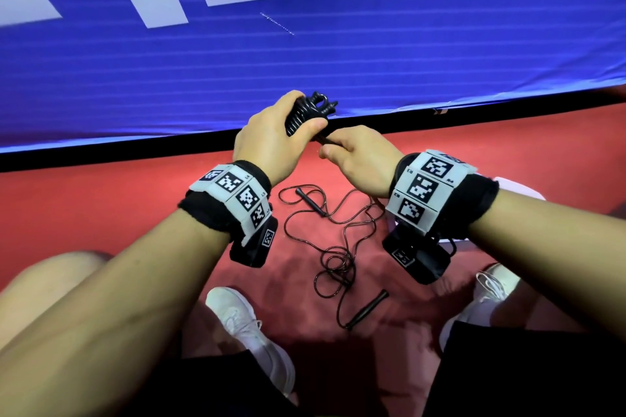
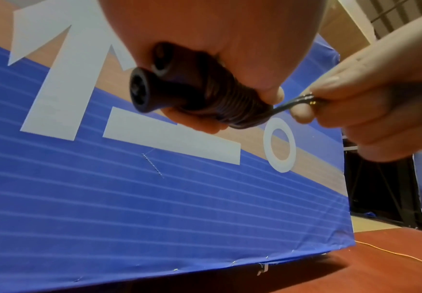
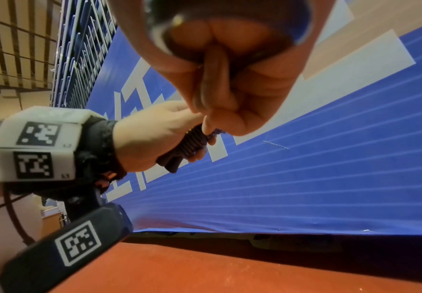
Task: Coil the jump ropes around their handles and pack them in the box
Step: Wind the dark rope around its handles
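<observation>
My left hand (image 1: pixel 271 135) grips the nearly coiled rope bundle (image 1: pixel 305 115); my right hand (image 1: pixel 359 159) pinches its last end. A second jump rope (image 1: pixel 335 240) lies loose on the floor; I see no box.

Two jump ropes (image 1: pixel 306 117), two hands (image 1: pixel 267 139).

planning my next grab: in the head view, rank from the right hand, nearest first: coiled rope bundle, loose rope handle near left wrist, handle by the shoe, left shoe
From the right hand:
1. coiled rope bundle, just left, touching
2. loose rope handle, below
3. handle by the shoe, lower
4. left shoe, lowest left
</observation>
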The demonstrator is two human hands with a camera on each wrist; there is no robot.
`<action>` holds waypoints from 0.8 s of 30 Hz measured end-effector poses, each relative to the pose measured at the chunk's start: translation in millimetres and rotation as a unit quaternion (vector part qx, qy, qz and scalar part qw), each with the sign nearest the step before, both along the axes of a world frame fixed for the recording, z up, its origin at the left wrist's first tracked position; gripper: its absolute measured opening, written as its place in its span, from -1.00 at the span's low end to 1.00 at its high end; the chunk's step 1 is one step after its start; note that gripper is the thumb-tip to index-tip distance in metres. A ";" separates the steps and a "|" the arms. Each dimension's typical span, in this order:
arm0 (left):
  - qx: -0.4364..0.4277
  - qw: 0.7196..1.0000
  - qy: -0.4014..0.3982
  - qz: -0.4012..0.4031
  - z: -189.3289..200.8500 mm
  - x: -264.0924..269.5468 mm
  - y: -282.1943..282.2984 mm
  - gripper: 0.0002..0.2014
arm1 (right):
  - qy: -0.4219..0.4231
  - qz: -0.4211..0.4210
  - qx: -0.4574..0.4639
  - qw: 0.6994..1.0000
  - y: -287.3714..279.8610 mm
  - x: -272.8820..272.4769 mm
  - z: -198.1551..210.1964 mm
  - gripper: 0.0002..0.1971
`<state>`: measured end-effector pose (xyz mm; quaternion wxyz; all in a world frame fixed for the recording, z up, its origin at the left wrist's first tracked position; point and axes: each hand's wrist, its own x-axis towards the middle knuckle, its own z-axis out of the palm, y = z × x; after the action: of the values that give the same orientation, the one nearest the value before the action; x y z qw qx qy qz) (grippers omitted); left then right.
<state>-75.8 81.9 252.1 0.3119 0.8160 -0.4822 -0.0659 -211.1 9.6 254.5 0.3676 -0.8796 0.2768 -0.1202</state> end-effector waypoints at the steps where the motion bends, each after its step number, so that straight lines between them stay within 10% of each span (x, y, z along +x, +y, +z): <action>1: -0.005 1.000 0.005 0.004 -0.5 0.5 -1.5 -0.73 | -0.002 -0.004 -0.002 1.000 -0.4 -0.5 1.5 -0.74; 13: 0.112 0.988 0.057 -0.089 2.1 -2.0 -3.6 -0.39 | -0.015 -0.086 -0.006 0.996 -18.1 -12.8 6.3 -0.78; 24: 0.041 0.997 -0.067 0.003 6.4 7.5 -0.4 -0.45 | 0.025 -0.062 -0.037 0.997 -15.1 -12.7 7.5 -0.76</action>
<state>-68.2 81.6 258.5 0.2459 0.8322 -0.4961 -0.0299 -223.8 -5.5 262.0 0.3199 -0.8764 0.3355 -0.1307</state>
